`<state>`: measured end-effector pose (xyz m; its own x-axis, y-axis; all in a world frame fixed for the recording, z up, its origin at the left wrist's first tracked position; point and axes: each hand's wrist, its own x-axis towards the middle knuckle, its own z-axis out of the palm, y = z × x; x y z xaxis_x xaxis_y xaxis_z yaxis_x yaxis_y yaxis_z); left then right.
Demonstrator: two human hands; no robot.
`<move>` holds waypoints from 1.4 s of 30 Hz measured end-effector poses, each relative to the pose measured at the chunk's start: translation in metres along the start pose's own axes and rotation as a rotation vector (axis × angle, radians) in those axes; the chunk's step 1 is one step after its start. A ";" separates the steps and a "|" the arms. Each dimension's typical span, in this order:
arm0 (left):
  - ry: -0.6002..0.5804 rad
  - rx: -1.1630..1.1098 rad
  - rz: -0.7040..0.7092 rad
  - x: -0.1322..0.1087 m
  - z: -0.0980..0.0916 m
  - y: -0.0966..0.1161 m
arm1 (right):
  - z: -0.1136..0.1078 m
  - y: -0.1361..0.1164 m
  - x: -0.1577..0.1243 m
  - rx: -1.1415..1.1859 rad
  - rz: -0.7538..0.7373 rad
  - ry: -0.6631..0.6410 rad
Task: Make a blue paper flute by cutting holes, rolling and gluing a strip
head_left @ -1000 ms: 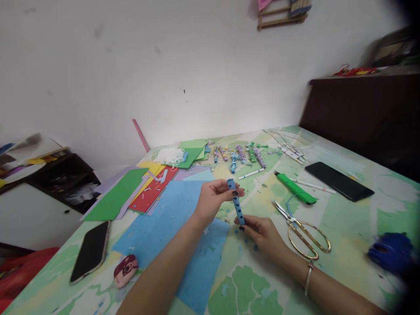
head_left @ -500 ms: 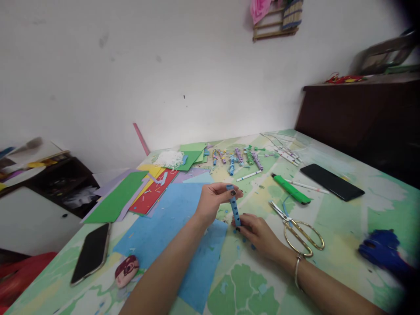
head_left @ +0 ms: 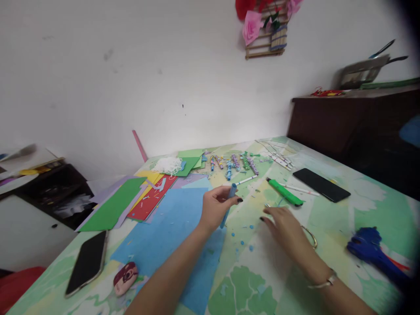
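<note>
My left hand (head_left: 215, 208) is closed around a rolled blue paper tube (head_left: 233, 190), pinched between thumb and fingers and tilted over the edge of a blue paper sheet (head_left: 183, 205). Its top end sticks out above the fingers. My right hand (head_left: 280, 225) is over the scissors, thumb and forefinger a little apart. It hides most of the scissors; one gold handle loop (head_left: 310, 236) shows beyond the wrist side. Small blue paper bits (head_left: 242, 243) lie on the tablecloth between the hands. A green utility knife (head_left: 285, 192) lies just beyond the right hand.
Several decorated paper tubes (head_left: 235, 162), a white string pile (head_left: 168, 165) and coloured sheets (head_left: 113, 204) lie toward the wall. A black phone (head_left: 321, 184) and a blue glue gun (head_left: 370, 245) are at right. Another phone (head_left: 87, 262) and a pink case (head_left: 125, 279) are at left.
My right hand has let go of the tube's lower end and moved right, over the scissors. My left hand still holds the tube, now turned and tilted. The head view has shifted slightly.
</note>
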<state>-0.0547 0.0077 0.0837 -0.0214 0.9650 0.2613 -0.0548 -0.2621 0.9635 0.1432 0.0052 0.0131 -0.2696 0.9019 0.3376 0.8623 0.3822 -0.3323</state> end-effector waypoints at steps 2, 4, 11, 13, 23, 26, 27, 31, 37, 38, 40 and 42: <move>0.000 0.048 0.031 -0.002 0.001 0.003 | -0.006 0.017 -0.005 -0.242 0.104 -0.023; -0.022 0.077 0.051 -0.004 0.002 0.005 | -0.008 0.029 -0.010 -0.363 0.184 -0.085; -0.040 0.108 0.057 -0.007 0.004 0.008 | -0.014 0.030 -0.013 -0.271 0.350 -0.208; -0.032 0.141 0.074 -0.008 0.004 0.009 | -0.019 0.028 -0.011 -0.243 0.388 -0.282; -0.110 0.416 0.287 -0.018 0.006 0.011 | -0.036 0.035 -0.011 0.272 0.405 -0.249; -0.156 0.511 0.327 -0.021 0.007 0.013 | -0.046 0.021 -0.013 0.529 0.344 -0.085; -0.175 0.517 0.323 -0.022 0.008 0.013 | -0.051 0.012 -0.013 0.601 0.323 -0.012; -0.324 0.379 0.263 -0.026 0.010 0.017 | -0.081 -0.030 -0.012 0.596 0.130 0.110; -0.506 0.253 0.235 -0.031 0.010 0.029 | -0.104 -0.058 -0.009 0.319 -0.091 0.064; -0.515 0.239 0.241 -0.032 0.010 0.031 | -0.105 -0.058 -0.008 0.300 -0.099 0.063; -0.533 0.217 0.257 -0.032 0.009 0.033 | -0.106 -0.057 -0.008 0.276 -0.104 0.046; -0.538 0.202 0.275 -0.031 0.008 0.032 | -0.109 -0.055 -0.009 0.257 -0.109 0.027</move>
<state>-0.0474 -0.0307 0.1070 0.4992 0.7447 0.4429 0.0721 -0.5451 0.8352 0.1445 -0.0459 0.1248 -0.3406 0.8481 0.4059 0.6909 0.5186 -0.5037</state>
